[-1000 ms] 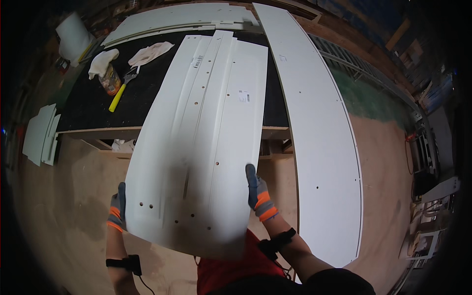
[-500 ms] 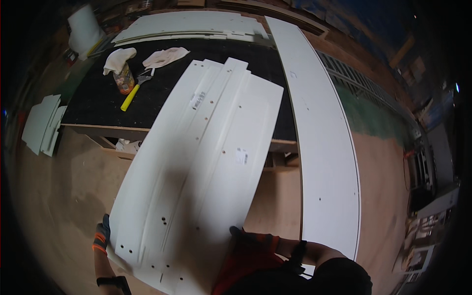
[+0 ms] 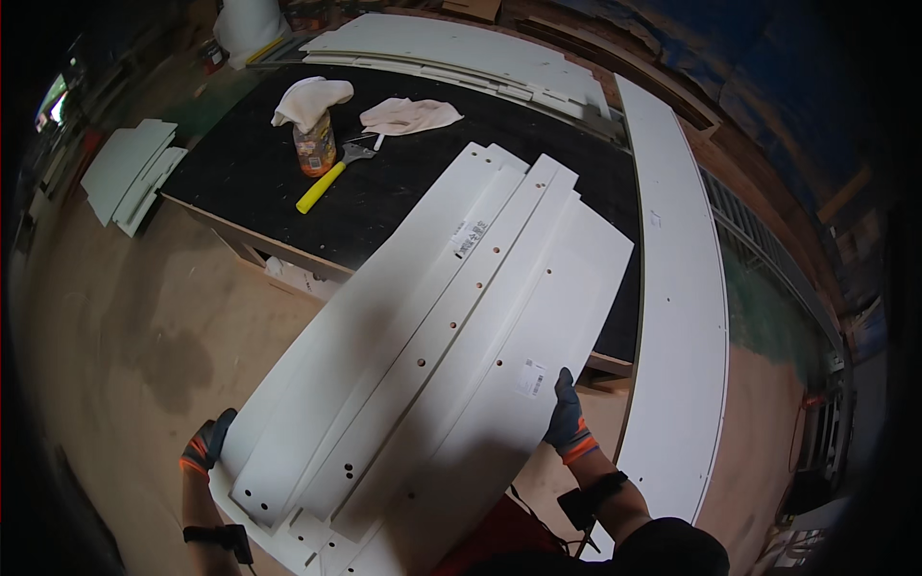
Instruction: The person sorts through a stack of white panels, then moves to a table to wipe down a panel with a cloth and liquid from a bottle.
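Observation:
A stack of white panels (image 3: 432,317) of differing widths, drilled with several holes and bearing paper labels, lies slanted before me. Its far end overlaps the black worktable (image 3: 240,182); the near end reaches toward my body. My left hand (image 3: 208,443), in a grey glove with an orange cuff, grips the stack's near left edge. At the right edge, beside a label, my right hand (image 3: 567,415) in a matching glove has its thumb on top. The fingers of both hands are partly hidden beneath the panels.
A long white board (image 3: 672,317) runs along the right. On the worktable are a yellow-handled scraper (image 3: 322,187), a bottle (image 3: 315,149) with a cloth (image 3: 312,101) over it, and another cloth (image 3: 411,116). More white panels lie at the back (image 3: 461,53) and far left (image 3: 130,173).
My right hand has moved forward along the stack's right edge. The stack appears turned slightly clockwise, and the whole view has shifted, with the worktable now farther right in it.

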Tool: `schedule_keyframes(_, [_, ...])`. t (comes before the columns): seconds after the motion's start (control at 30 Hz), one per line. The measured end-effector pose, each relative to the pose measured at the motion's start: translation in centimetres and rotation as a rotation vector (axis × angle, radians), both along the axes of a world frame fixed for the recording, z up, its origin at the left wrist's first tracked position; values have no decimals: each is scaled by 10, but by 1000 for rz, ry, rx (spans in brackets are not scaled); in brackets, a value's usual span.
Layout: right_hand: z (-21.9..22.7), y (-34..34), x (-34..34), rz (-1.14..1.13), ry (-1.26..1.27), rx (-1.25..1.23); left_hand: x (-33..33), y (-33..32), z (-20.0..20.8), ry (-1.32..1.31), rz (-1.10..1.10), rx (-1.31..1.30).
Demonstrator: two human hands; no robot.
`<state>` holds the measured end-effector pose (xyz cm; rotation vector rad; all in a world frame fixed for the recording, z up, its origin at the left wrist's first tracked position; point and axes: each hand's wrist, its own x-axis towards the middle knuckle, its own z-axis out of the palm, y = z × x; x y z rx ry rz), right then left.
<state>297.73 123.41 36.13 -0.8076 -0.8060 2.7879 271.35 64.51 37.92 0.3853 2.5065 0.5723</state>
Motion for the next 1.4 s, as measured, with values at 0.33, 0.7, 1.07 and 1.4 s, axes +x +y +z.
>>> schedule_keyframes(0.33, [18,-4,-17,41,-62,81,-26,38,10,-164,492,-391])
schedule_keyframes(0.7, [0,16,-23,14,39,396,9,60,52,-90,634,-425])
schedule_keyframes(1.07, [15,-30,12,66,116,417,51,2,77,-119,631,-353])
schedule_keyframes(1.4, [52,-192,35,60,112,385,150,-189,62,38,749,-352])
